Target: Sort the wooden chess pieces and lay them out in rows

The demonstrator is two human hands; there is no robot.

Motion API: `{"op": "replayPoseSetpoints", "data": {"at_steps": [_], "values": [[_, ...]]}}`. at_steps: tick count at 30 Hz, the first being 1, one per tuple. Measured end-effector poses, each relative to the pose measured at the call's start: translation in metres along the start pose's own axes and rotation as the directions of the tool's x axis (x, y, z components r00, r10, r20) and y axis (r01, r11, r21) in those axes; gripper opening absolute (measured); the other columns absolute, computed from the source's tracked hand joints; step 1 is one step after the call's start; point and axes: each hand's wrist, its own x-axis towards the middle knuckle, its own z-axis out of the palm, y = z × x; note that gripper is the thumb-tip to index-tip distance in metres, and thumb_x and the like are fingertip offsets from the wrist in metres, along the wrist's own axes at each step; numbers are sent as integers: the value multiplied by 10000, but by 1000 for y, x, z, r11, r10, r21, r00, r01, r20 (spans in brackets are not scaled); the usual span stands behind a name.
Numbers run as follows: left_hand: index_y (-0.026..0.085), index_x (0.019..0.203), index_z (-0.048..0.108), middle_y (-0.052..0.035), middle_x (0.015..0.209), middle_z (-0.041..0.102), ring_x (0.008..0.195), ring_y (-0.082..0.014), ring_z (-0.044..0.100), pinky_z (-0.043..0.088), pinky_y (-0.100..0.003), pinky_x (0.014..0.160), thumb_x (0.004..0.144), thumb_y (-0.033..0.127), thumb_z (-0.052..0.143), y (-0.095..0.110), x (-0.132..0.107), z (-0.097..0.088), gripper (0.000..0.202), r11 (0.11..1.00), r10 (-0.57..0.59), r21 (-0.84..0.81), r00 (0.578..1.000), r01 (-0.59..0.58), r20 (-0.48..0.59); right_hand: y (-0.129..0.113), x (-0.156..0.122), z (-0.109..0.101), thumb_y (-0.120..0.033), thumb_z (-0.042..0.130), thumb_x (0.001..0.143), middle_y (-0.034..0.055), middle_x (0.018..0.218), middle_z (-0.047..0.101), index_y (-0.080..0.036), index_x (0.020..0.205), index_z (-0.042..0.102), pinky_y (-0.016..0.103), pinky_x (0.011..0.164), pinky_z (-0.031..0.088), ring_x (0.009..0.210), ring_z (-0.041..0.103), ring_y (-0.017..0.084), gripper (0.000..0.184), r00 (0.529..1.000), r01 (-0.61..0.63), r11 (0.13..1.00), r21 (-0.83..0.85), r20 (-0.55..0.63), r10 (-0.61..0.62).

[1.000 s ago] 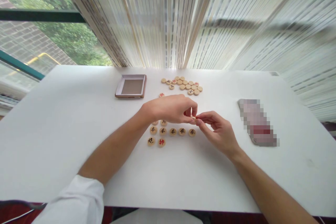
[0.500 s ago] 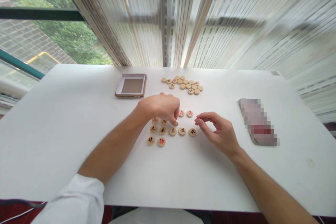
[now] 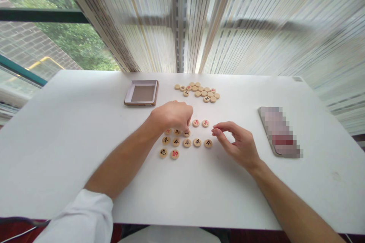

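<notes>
My left hand [image 3: 172, 115] is curled downward, its fingertips [image 3: 188, 129] on a xiangqi piece [image 3: 186, 133] among the near rows of pieces [image 3: 176, 142]; I cannot tell whether they pinch it. My right hand [image 3: 235, 144] rests empty just right of those rows, thumb and forefinger curved close but apart. A far cluster of pieces [image 3: 198, 91] lies on the white table [image 3: 71, 159], right of a shallow cardboard tray [image 3: 141, 93].

Xiangqi pieces [image 3: 197, 142]: smooth pale wood; table top [image 3: 71, 167]: matt white.
</notes>
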Motion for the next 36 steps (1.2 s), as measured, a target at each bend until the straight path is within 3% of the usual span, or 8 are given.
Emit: {"op": "replayPoseSetpoints", "data": {"at_steps": [5, 11, 21, 30, 33, 36], "values": [[213, 792, 758, -63, 729, 736, 626, -187, 625, 390, -273, 573, 685, 362, 752, -1, -2, -1, 184, 1000, 11, 14, 1000, -11, -30, 0, 1, 0, -282, 655, 928, 37, 852, 750, -232, 978, 685, 308, 681, 564, 743, 710, 189, 78, 1000, 4, 1000, 20, 7, -4], [204, 737, 733, -64, 674, 706, 629, -208, 627, 394, -293, 593, 672, 440, 782, 1, -1, -1, 250, 1000, 13, 11, 1000, -13, -6, -1, 0, 0, -278, 654, 927, 29, 837, 751, -234, 969, 688, 307, 688, 560, 735, 703, 185, 70, 1000, -2, 1000, -6, 7, 2], [211, 796, 738, -63, 761, 730, 610, -180, 614, 374, -276, 557, 612, 586, 802, -10, 6, 1, 422, 1000, 3, 12, 1000, -3, -26, -1, 2, 0, -252, 651, 928, 30, 843, 751, -220, 965, 686, 296, 696, 549, 743, 702, 175, 60, 1000, 9, 1000, 11, 10, -9], [228, 886, 763, -55, 858, 753, 717, -190, 650, 398, -267, 602, 637, 564, 782, -12, 8, -1, 419, 999, -33, 39, 999, 33, -2, 1, 2, -1, -242, 652, 931, 22, 850, 741, -212, 962, 683, 290, 709, 556, 747, 691, 161, 53, 1000, 30, 999, -19, 0, -30], [232, 889, 759, -47, 879, 756, 718, -183, 645, 399, -271, 611, 707, 527, 733, -14, 5, -3, 347, 999, -47, 25, 999, 47, -19, 4, 5, -2, -247, 623, 951, 45, 977, 732, -231, 1042, 683, 331, 782, 576, 852, 687, 189, 110, 998, 67, 995, -71, 24, -66], [226, 877, 747, -42, 875, 756, 699, -173, 636, 388, -266, 597, 757, 512, 690, -18, 4, -6, 315, 996, -80, 30, 996, 81, -44, 10, 7, 0, -247, 567, 983, 77, 1225, 670, -259, 1228, 648, 419, 994, 527, 1140, 618, 240, 257, 981, 147, 980, -132, 144, -128]]}}
